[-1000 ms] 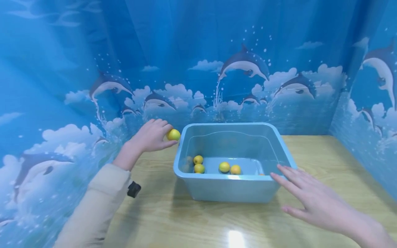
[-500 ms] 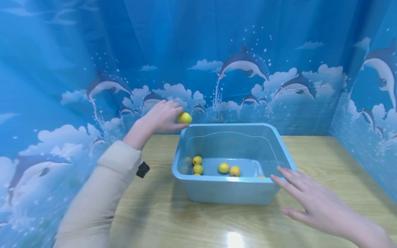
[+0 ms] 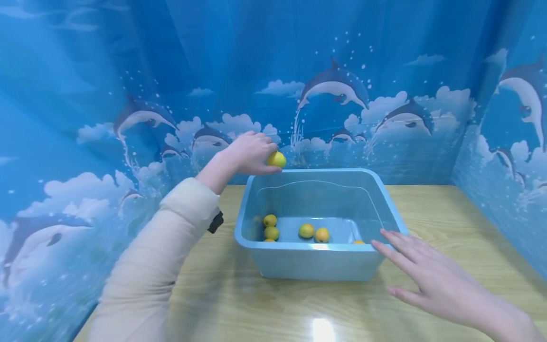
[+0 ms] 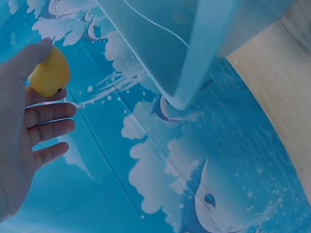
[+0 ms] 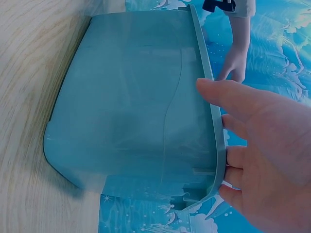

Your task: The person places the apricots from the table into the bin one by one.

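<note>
My left hand [image 3: 251, 153] pinches a small rounded yellow fruit [image 3: 277, 160] between thumb and index finger, over the back left rim of a light blue plastic bin [image 3: 316, 262]. In the left wrist view this fruit [image 4: 51, 73] shows a small dark spot at its lower end, and the other fingers extend loosely beneath it. Several similar yellow-orange fruits [image 3: 306, 231] lie on the bin's floor, most of them toward the left and middle. At the front right corner, my right hand [image 3: 440, 275] has its fingers spread, fingertips right at the bin's rim [image 5: 217, 131].
The bin stands on a light wooden table [image 3: 265, 308]. Behind and to the sides hangs a blue curtain [image 3: 265, 71] printed with dolphins and clouds. A small black device [image 3: 216, 222] shows by the left sleeve.
My left hand has risen and moved right with the yellow fruit, from beside the bin's left rim to above its back left part. The right hand has stayed at the rim.
</note>
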A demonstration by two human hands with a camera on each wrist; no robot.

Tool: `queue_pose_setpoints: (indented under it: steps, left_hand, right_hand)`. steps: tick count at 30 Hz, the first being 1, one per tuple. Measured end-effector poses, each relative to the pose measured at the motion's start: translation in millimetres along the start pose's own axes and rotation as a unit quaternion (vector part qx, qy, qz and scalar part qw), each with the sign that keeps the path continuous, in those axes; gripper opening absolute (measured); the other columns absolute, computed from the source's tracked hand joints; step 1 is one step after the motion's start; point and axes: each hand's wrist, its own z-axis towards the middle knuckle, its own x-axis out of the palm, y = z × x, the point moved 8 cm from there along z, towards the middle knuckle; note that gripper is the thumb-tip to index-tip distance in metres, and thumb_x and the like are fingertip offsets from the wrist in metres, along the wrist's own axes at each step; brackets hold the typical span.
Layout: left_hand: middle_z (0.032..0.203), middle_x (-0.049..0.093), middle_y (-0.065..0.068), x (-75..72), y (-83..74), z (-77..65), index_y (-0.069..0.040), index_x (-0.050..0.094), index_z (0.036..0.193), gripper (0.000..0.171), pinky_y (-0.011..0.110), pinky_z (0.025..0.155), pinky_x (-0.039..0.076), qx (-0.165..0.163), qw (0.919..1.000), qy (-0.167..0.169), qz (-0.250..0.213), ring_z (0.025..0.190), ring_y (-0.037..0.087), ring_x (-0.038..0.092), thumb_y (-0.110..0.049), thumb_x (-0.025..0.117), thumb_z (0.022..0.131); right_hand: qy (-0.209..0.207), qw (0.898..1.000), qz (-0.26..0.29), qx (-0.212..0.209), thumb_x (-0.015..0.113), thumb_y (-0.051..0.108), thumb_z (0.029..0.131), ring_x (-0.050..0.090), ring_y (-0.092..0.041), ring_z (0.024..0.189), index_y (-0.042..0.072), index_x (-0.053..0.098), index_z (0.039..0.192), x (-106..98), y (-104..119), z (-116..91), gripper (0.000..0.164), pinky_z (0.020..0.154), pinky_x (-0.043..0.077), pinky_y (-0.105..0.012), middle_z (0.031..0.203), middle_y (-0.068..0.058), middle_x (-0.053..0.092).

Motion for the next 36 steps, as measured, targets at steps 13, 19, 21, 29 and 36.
queue_pose_setpoints:
  steps: [13, 19, 21, 29, 36]
  left_hand:
    - [0.1, 0.059, 0.004, 6.1, -16.6, 21.8, -0.01, 0.059, 0.113, 0.05, 0.035, 0.083, 0.042, 0.012, 0.9998, 0.013, 0.009, 0.091, 0.02, 0.051, -0.052, 0.054, 0.087]
    - [0.116, 0.058, 0.008, 5.8, -16.7, 22.6, -0.007, 0.052, 0.127, 0.061, 0.039, 0.094, 0.04, 0.008, 0.9993, 0.028, 0.021, 0.106, 0.023, 0.053, -0.055, 0.05, 0.088]
    - [0.118, 0.058, 0.008, 4.0, -15.7, 21.3, -0.008, 0.051, 0.129, 0.062, 0.04, 0.097, 0.038, 0.005, 0.9993, 0.027, 0.024, 0.109, 0.024, 0.052, -0.055, 0.05, 0.089]
    - [0.109, 0.06, 0.006, -0.8, -8.2, 9.5, -0.009, 0.057, 0.119, 0.051, 0.039, 0.09, 0.042, 0.001, 0.9999, 0.004, 0.014, 0.101, 0.022, 0.054, -0.051, 0.051, 0.09]
    - [0.094, 0.063, 0.004, -3.1, -4.6, -15.7, -0.01, 0.064, 0.1, 0.035, 0.039, 0.081, 0.044, 0.004, 0.9995, -0.032, 0.003, 0.088, 0.021, 0.056, -0.042, 0.052, 0.092]
  right_hand:
    - [0.006, 1.0, -0.004, -0.006, 0.069, 0.047, 0.077, 0.038, -0.026, 0.127, 0.018, 0.033, 0.144, 1, 2, 2, 0.081, 0.108, 0.0, -0.018, 0.142, -0.013, 0.039]
    - [0.0, 1.0, -0.002, -0.014, 0.068, 0.048, 0.078, 0.037, -0.025, 0.128, 0.016, 0.035, 0.144, 2, 3, 4, 0.08, 0.108, 0.001, -0.018, 0.142, -0.012, 0.039]
    - [0.0, 1.0, 0.0, -0.012, 0.068, 0.048, 0.078, 0.037, -0.025, 0.128, 0.016, 0.035, 0.143, 3, 2, 4, 0.08, 0.108, 0.0, -0.018, 0.141, -0.012, 0.039]
    - [-0.005, 1.0, 0.002, -0.011, 0.064, 0.052, 0.08, 0.035, -0.024, 0.13, 0.017, 0.034, 0.144, 3, -1, 4, 0.078, 0.108, 0.001, -0.019, 0.144, -0.009, 0.036]
    - [-0.012, 1.0, 0.025, 0.002, 0.07, 0.044, 0.078, 0.037, -0.022, 0.128, 0.016, 0.035, 0.143, -1, -6, 5, 0.079, 0.106, 0.004, -0.013, 0.141, -0.01, 0.04]
